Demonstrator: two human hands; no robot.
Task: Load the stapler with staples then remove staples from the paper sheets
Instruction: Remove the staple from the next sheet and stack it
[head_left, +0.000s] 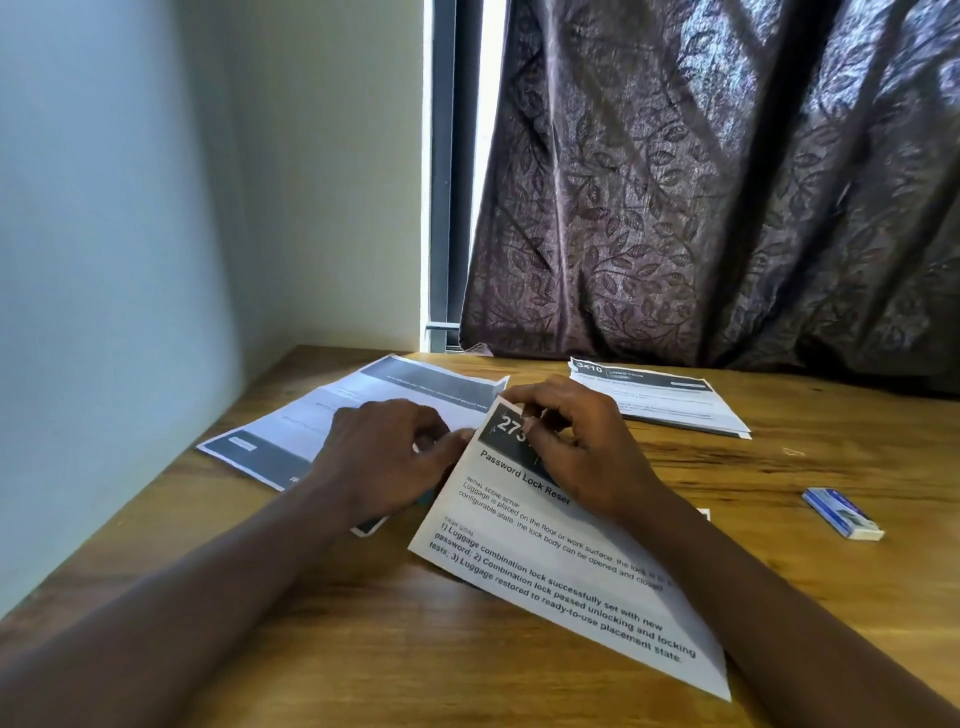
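A printed paper sheet (550, 561) headed "Password Lock Reset" lies tilted on the wooden table (363, 623), its top corner lifted. My left hand (384, 457) grips the sheet's upper left edge with thumb and curled fingers. A small teal-blue object (425, 498) peeks out under that hand; I cannot tell what it is. My right hand (576, 441) pinches the sheet's dark header at the top corner, by the number. No staple is visible under the fingers. A small blue and white staple box (842, 514) lies at the right.
Another printed sheet (358, 410) lies flat behind my left hand. A stack of sheets (660, 397) sits at the back right, below a dark leaf-patterned curtain (727, 182). A wall (130, 260) borders the table's left side.
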